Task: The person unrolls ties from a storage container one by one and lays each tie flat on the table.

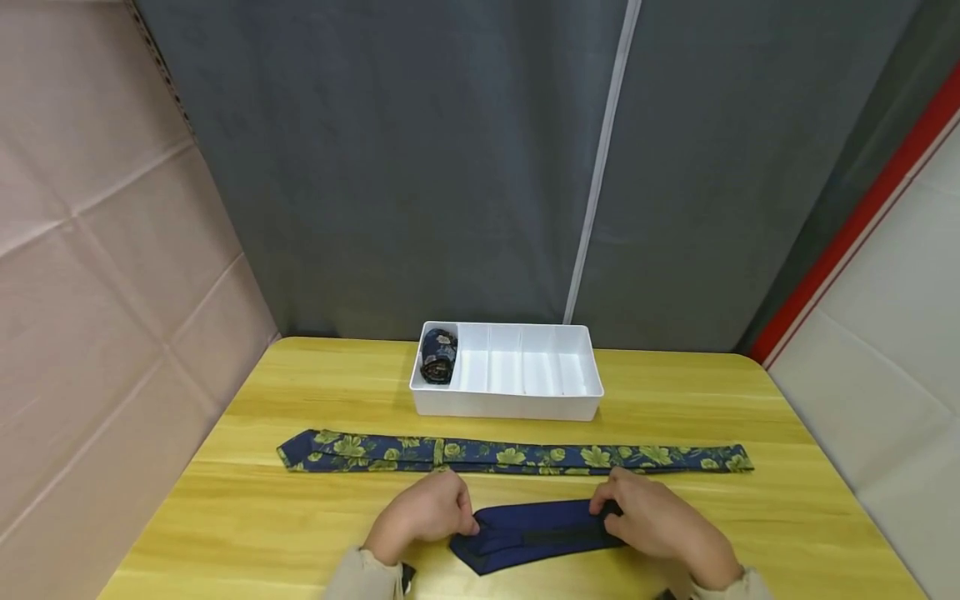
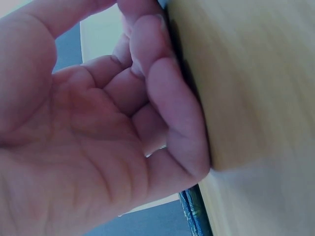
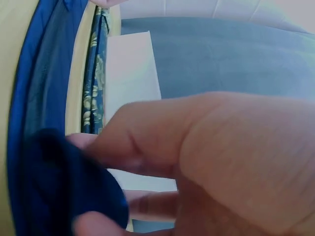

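Note:
A plain navy necktie (image 1: 536, 527) lies near the front of the table, its wide pointed end to the left and its right end rolled up. My right hand (image 1: 656, 517) grips this rolled end (image 3: 74, 187) between thumb and fingers. At the opposite end, my left hand (image 1: 431, 512) pinches the upper corner of the tie, its other fingers curled against the tabletop in the left wrist view. Behind both hands, a navy necktie with yellow-green flowers (image 1: 510, 454) is stretched out across the table.
Beyond the floral tie stands a white divided box (image 1: 506, 406). A rolled dark patterned tie (image 1: 438, 357) sits in its leftmost compartment. The wooden table (image 1: 225, 517) backs onto a grey curtain (image 1: 412, 167), with pale panels at both sides.

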The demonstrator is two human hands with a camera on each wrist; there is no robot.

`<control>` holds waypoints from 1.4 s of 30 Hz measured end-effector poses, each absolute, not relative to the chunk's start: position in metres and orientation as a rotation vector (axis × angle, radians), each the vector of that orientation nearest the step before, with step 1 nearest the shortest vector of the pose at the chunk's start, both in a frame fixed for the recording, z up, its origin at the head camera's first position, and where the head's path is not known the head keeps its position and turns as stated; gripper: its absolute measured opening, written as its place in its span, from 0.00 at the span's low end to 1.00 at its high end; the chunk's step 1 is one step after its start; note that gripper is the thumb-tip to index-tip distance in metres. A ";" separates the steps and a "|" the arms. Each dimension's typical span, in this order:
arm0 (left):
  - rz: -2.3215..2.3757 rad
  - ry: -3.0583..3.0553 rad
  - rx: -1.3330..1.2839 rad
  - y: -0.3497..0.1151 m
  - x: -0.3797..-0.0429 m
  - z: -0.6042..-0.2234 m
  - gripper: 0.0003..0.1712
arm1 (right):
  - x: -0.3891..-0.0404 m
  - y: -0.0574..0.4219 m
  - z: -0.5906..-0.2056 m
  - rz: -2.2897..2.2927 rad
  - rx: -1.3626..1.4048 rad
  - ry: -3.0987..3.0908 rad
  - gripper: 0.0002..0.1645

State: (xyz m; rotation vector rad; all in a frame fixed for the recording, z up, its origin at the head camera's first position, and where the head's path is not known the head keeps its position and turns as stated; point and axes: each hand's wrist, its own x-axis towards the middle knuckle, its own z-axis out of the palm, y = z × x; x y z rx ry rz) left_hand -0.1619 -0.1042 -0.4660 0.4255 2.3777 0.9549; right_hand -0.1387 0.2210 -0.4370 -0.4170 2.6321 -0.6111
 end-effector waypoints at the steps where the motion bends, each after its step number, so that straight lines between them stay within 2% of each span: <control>1: 0.953 2.379 0.426 -0.104 -0.162 -0.466 0.14 | -0.139 0.221 -0.438 -0.598 -0.401 2.649 0.04; 2: 0.950 2.382 0.427 -0.104 -0.162 -0.466 0.14 | -0.139 0.220 -0.438 -0.585 -0.385 2.666 0.01; 7: 0.934 2.394 0.429 -0.104 -0.162 -0.467 0.15 | -0.140 0.221 -0.443 -0.546 -0.287 2.724 0.13; 10: 0.932 2.398 0.427 -0.104 -0.162 -0.467 0.15 | -0.142 0.225 -0.444 -0.567 -0.246 2.718 0.15; 19: 0.942 2.399 0.433 -0.105 -0.162 -0.468 0.15 | -0.146 0.244 -0.437 -0.678 -0.285 2.639 0.13; 38: 0.936 2.396 0.428 -0.104 -0.161 -0.466 0.14 | -0.147 0.264 -0.432 -0.585 -0.234 2.711 0.15; 42: 0.948 2.380 0.414 -0.104 -0.161 -0.465 0.15 | -0.147 0.266 -0.434 -0.556 -0.209 2.720 0.10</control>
